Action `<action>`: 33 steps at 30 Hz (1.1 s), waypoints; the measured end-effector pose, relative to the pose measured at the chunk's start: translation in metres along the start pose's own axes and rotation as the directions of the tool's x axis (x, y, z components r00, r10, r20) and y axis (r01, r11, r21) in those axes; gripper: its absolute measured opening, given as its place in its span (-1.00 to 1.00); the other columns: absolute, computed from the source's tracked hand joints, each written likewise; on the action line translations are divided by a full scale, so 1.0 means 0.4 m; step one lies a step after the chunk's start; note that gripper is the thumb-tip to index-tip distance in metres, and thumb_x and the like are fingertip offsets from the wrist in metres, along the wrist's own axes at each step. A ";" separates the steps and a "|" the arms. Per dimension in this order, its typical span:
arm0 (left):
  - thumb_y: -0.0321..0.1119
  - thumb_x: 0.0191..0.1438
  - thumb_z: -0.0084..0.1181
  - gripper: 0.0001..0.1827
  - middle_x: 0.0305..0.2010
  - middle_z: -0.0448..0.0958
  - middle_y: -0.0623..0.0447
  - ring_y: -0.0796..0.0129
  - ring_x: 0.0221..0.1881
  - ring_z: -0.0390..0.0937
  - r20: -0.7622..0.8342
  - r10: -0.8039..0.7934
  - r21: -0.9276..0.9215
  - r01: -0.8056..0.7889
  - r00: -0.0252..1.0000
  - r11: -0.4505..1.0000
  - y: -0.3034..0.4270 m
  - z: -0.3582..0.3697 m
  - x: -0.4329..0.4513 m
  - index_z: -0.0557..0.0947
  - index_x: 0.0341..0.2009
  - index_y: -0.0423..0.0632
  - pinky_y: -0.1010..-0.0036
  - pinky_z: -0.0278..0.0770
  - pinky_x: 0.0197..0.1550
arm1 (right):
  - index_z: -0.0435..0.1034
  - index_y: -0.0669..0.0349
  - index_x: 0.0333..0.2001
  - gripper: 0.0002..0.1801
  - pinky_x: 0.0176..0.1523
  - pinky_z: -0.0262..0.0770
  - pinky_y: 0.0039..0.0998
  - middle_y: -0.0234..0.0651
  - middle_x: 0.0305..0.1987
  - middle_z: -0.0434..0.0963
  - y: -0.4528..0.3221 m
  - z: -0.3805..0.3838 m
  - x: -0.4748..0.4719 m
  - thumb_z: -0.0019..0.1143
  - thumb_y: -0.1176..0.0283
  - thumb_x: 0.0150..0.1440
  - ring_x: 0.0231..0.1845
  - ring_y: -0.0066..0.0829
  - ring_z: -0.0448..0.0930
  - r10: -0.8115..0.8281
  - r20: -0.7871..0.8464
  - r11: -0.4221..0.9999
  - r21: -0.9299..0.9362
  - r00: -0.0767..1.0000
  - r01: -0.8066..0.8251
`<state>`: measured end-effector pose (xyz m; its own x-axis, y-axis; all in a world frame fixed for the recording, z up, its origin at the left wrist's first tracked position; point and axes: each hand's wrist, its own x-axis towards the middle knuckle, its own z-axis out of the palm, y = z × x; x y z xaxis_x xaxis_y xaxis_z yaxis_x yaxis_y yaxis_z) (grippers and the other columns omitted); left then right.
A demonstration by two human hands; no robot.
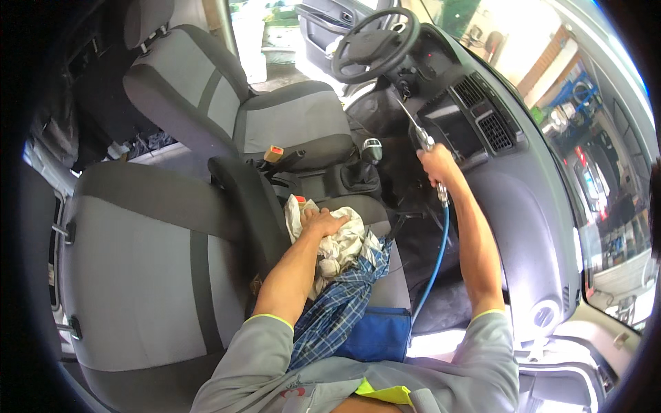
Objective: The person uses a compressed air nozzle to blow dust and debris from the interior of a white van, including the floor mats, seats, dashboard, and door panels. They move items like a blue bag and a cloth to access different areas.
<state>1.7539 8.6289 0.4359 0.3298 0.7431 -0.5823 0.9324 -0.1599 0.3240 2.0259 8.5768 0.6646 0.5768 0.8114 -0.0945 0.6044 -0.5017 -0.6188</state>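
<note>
My right hand (pixel 438 164) grips a metal air blow gun (pixel 426 139) with a long thin nozzle. The nozzle points toward the area below the steering wheel (pixel 376 45), beside the centre console. From the gun's lower end a blue air hose (pixel 439 258) runs down toward me. My left hand (pixel 323 223) rests with spread fingers on a crumpled off-white cloth (pixel 345 238) on the passenger seat (pixel 386 289). Against that cloth lies a blue plaid cloth (pixel 333 315). A blue bag or case (pixel 379 334) sits near my body on the seat's edge.
The gear lever (pixel 372 152) and handbrake lever (pixel 285 162) stand between the two front seats. Dashboard air vents (pixel 494 131) are to the right of the gun. Beyond the driver's seat (pixel 294 121), the driver's door (pixel 320 36) is open.
</note>
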 end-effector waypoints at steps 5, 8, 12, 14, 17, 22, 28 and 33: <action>0.66 0.02 -0.16 0.20 0.54 0.12 -0.34 -0.17 0.57 -0.07 0.005 -0.010 -0.022 0.010 1.000 1.000 0.003 -0.001 -0.016 0.31 0.46 -0.09 -0.01 -0.20 0.51 | 0.47 0.51 -0.43 -0.53 -0.52 0.58 -0.22 -0.09 -0.63 0.56 -0.074 -0.024 0.034 0.04 0.21 0.24 -0.69 -0.23 0.61 0.034 -0.063 0.998 0.047 0.997 -0.031; 0.60 0.02 -0.07 0.16 0.55 0.10 -0.33 -0.17 0.57 -0.09 -0.013 -0.016 -0.072 0.015 1.000 0.997 0.004 -0.010 -0.021 0.32 0.45 -0.09 0.03 -0.20 0.54 | 0.43 0.42 -0.39 -0.60 -0.62 0.46 -0.30 -0.25 -0.53 0.53 -0.110 0.006 0.042 0.11 0.21 0.23 -0.71 -0.43 0.49 -0.002 0.117 0.999 0.033 0.993 -0.002; 0.59 0.03 -0.06 0.14 0.54 0.14 -0.32 -0.15 0.56 -0.05 0.002 -0.026 -0.030 0.026 1.000 0.999 0.006 -0.019 -0.018 0.35 0.43 -0.09 0.04 -0.16 0.52 | 0.43 0.45 -0.47 -0.53 -0.55 0.54 -0.26 -0.16 -0.64 0.53 -0.124 0.010 0.055 0.05 0.19 0.25 -0.72 -0.30 0.56 -0.024 -0.026 0.985 0.173 0.999 0.028; 0.59 0.05 -0.07 0.13 0.53 0.15 -0.32 -0.15 0.56 -0.05 -0.032 -0.012 -0.038 0.010 0.999 0.999 0.006 -0.015 -0.017 0.35 0.43 -0.09 0.04 -0.15 0.52 | 0.44 0.46 -0.49 -0.53 -0.54 0.54 -0.26 -0.15 -0.65 0.53 -0.114 -0.005 0.059 0.03 0.20 0.26 -0.72 -0.29 0.57 -0.017 -0.019 0.984 0.176 1.000 0.020; 0.59 0.06 -0.08 0.12 0.52 0.18 -0.31 -0.14 0.55 -0.03 -0.023 -0.015 -0.031 0.014 1.000 0.999 0.005 -0.007 -0.013 0.35 0.43 -0.08 0.05 -0.15 0.52 | 0.45 0.39 -0.34 -0.59 -0.62 0.45 -0.35 -0.27 -0.50 0.54 -0.091 -0.030 0.062 0.10 0.18 0.27 -0.70 -0.45 0.48 0.035 -0.123 0.989 0.145 0.992 -0.017; 0.65 0.05 -0.17 0.17 0.54 0.11 -0.34 -0.20 0.58 -0.11 0.025 -0.002 0.019 0.002 1.000 1.000 0.003 -0.008 -0.002 0.27 0.48 -0.02 -0.06 -0.27 0.52 | 0.45 0.40 -0.34 -0.62 -0.61 0.47 -0.32 -0.25 -0.52 0.54 -0.061 -0.056 0.090 0.10 0.22 0.28 -0.70 -0.44 0.49 0.084 -0.112 0.983 0.171 0.990 -0.064; 0.66 0.03 -0.17 0.18 0.54 0.12 -0.33 -0.18 0.58 -0.10 0.002 0.001 -0.002 -0.001 1.000 1.000 -0.001 -0.009 -0.005 0.27 0.49 -0.02 -0.06 -0.21 0.51 | 0.46 0.37 -0.41 -0.62 -0.60 0.47 -0.31 -0.25 -0.54 0.54 -0.039 -0.134 0.161 0.10 0.22 0.27 -0.66 -0.44 0.50 0.128 -0.228 0.951 0.305 0.965 -0.055; 0.65 0.04 -0.17 0.18 0.55 0.10 -0.35 -0.18 0.58 -0.12 0.036 0.006 -0.022 -0.005 0.999 1.000 -0.003 -0.003 -0.010 0.28 0.48 -0.06 -0.05 -0.25 0.51 | 0.44 0.33 -0.33 -0.64 -0.59 0.42 -0.35 -0.30 -0.46 0.53 -0.026 -0.161 0.171 0.08 0.19 0.27 -0.65 -0.51 0.43 0.077 -0.206 0.943 0.333 0.975 -0.004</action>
<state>1.7512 8.6267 0.4387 0.3402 0.7182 -0.6070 0.9274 -0.1493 0.3430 2.0944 8.6181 0.7148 0.7224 0.6911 0.0213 0.3850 -0.3765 -0.8426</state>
